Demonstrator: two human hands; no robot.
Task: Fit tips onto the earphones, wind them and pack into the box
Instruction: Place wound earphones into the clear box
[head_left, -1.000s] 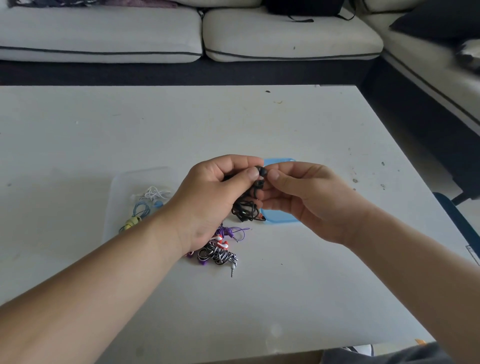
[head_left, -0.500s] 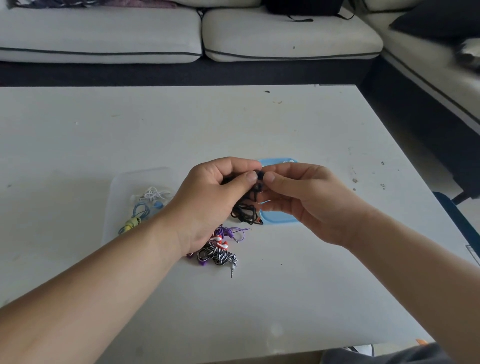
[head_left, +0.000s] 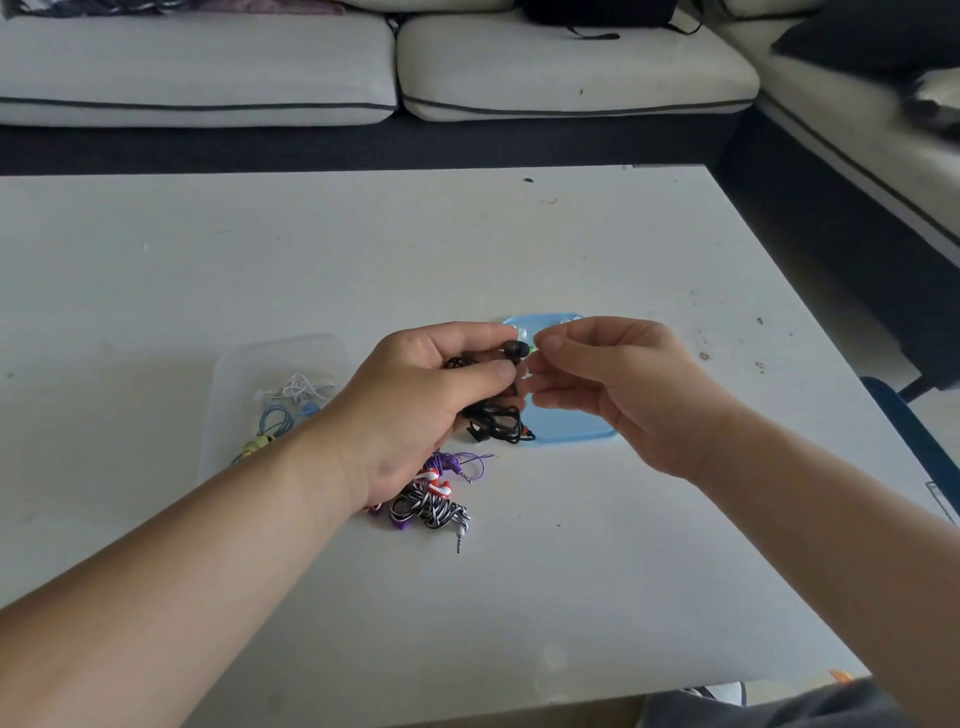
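As my left hand (head_left: 415, 395) grips the black earphones (head_left: 496, 421), my right hand (head_left: 613, 384), its pinch unreadable, should press squarely onto the earbud (head_left: 516, 349).

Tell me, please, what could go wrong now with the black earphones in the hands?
1. The black earphones hang in loose loops below the left hand, close to the striped earphones; they might tangle together.
2. The earbud sticks out above the left thumb; a push from the right hand could make it slip back into the fist.
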